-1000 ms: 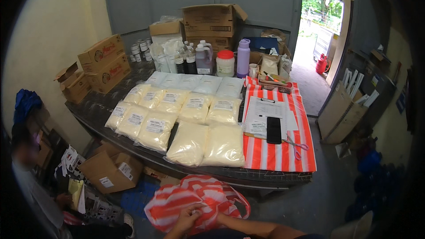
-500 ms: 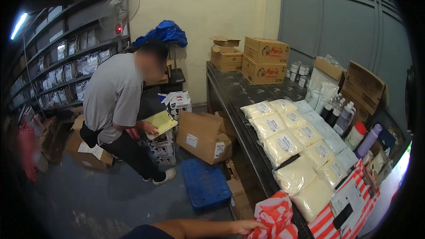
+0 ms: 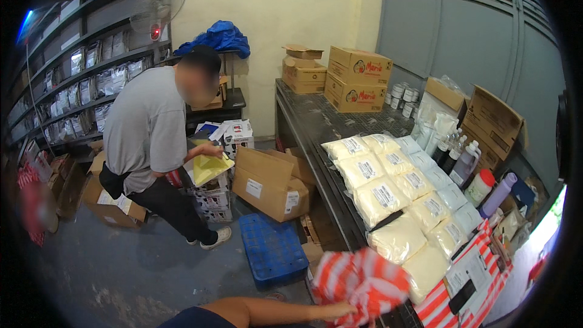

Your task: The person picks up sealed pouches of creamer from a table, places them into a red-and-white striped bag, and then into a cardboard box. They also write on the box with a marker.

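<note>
At the lower edge, my left hand (image 3: pixel 344 311) is closed on a crumpled red-and-white striped plastic bag (image 3: pixel 364 282). The bag hangs bunched at the near edge of the dark table, overlapping the closest clear packs. My right hand is out of view. Beside the bag, rows of clear packs of pale yellow powder (image 3: pixel 384 195) with white labels lie on the table (image 3: pixel 316 123). Paler, bluish-white packs (image 3: pixel 436 177) line their right side. Nearer me, a clipboard with papers (image 3: pixel 466 274) and a black phone-like slab (image 3: pixel 463 297) rest on striped red-and-white plastic (image 3: pixel 437 310).
Bottles (image 3: pixel 465 163), a red-lidded jar (image 3: pixel 480 186) and open cartons (image 3: pixel 493 124) stand along the table's right side. Closed cartons (image 3: pixel 358 79) are stacked at its far end. Left, a person (image 3: pixel 152 121) holds a yellow pad (image 3: pixel 211 169) near a blue plastic crate (image 3: pixel 273 249).
The striped bag has swung up and left, spreading wider, with my left hand still gripping it. The view has shifted slightly. The other person's yellow pad is now tilted more upright.
</note>
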Demonstrator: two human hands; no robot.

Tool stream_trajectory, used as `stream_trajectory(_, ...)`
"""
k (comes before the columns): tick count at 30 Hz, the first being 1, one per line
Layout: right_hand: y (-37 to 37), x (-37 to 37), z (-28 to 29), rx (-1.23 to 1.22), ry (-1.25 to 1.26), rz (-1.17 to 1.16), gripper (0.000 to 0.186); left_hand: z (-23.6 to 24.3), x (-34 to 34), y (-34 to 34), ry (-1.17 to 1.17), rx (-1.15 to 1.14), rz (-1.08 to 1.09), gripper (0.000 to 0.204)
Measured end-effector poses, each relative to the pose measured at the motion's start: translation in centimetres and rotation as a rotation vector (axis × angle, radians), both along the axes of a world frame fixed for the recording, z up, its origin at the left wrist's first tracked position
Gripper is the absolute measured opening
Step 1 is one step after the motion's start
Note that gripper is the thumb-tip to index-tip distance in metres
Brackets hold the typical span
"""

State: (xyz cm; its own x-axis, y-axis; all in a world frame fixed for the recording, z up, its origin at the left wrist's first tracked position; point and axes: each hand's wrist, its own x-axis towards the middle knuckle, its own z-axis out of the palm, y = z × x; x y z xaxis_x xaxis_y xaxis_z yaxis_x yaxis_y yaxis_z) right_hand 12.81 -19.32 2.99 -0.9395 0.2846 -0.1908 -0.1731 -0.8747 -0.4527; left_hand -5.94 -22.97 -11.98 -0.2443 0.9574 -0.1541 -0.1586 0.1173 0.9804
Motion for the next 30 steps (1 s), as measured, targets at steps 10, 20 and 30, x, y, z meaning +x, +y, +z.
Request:
stream_trajectory(10,1.2,-4.2,-1.9,0.554,-0.314,-0.088,0.043,-2.8,0.0,-0.1,-1.051,-0.169,-0.092,0.077)
stream_trajectory(20,2.7,-4.2,-4.0,0.814,-0.488,-0.191,0.041,-9.9,1.8,4.8,-0.96,-0.201,-0.229,0.062)
stream_trajectory(30,4.1,-4.2,-5.4,0.921,-0.588,-0.241,0.04,-9.4,-1.1,5.3,0.343,0.056,0.142,0.052)
